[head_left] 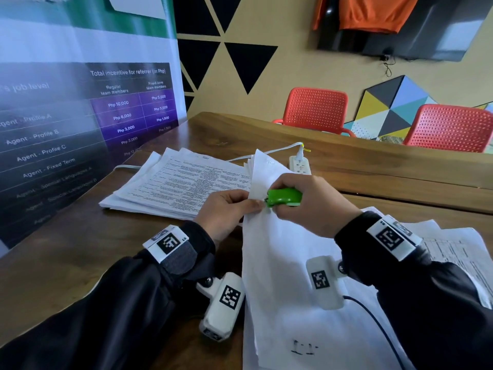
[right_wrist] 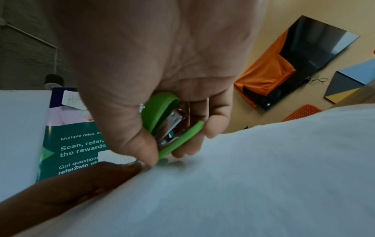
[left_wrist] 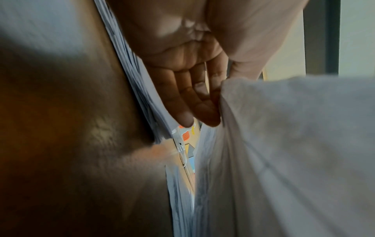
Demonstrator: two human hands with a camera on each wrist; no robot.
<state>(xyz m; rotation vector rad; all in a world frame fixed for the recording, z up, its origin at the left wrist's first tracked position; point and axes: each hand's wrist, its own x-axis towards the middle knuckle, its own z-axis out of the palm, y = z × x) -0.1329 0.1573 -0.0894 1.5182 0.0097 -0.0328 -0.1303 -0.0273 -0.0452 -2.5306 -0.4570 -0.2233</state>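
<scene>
A set of white sheets [head_left: 280,263] is held up off the wooden table [head_left: 66,257], its blank back facing me. My left hand [head_left: 254,205] pinches its left edge, thumb in front and fingers behind. My right hand [head_left: 277,209] grips a small green stapler [head_left: 284,197], whose mouth sits at that same edge beside my left thumb. In the right wrist view the stapler [right_wrist: 168,121] lies between thumb and fingers above the sheets [right_wrist: 243,184]. The left wrist view shows my left hand [left_wrist: 192,104] against the sheets [left_wrist: 294,144].
A stack of printed pages [head_left: 181,182] lies on the table beyond my hands. A white power strip [head_left: 300,165] with a plugged cable sits behind it. More pages [head_left: 453,249] lie at the right. A banner [head_left: 80,116] stands at the left; red chairs [head_left: 314,108] are across the table.
</scene>
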